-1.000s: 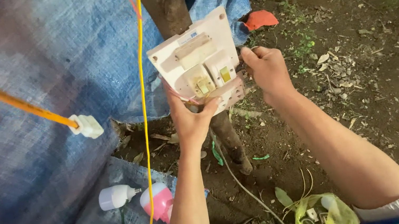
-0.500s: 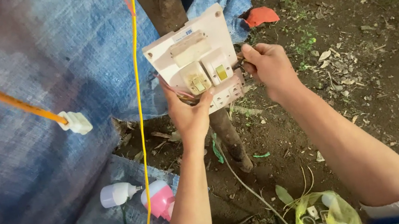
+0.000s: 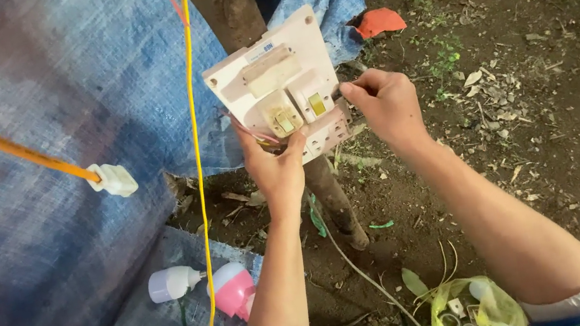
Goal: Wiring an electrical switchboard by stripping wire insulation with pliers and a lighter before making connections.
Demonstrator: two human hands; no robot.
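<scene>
A white electrical switch board [image 3: 278, 72] with two switches and a socket strip hangs against a wooden post [image 3: 234, 9]. My left hand [image 3: 274, 168] grips its lower left edge from below, where thin wires come out. My right hand [image 3: 385, 103] pinches the board's right edge beside the switches, fingers closed on it.
A blue tarp [image 3: 47, 147] covers the left side. A yellow cable [image 3: 198, 170] hangs down past the board, and an orange cable ends in a white plug [image 3: 113, 179]. A white bulb [image 3: 171, 283] and a pink bulb [image 3: 232, 289] lie below. A yellowish bag of small parts [image 3: 476, 310] sits on the dirt.
Both hands stay on the board. The view has shifted slightly and the board sits a little higher in frame; my right hand has closed in tighter on its right edge.
</scene>
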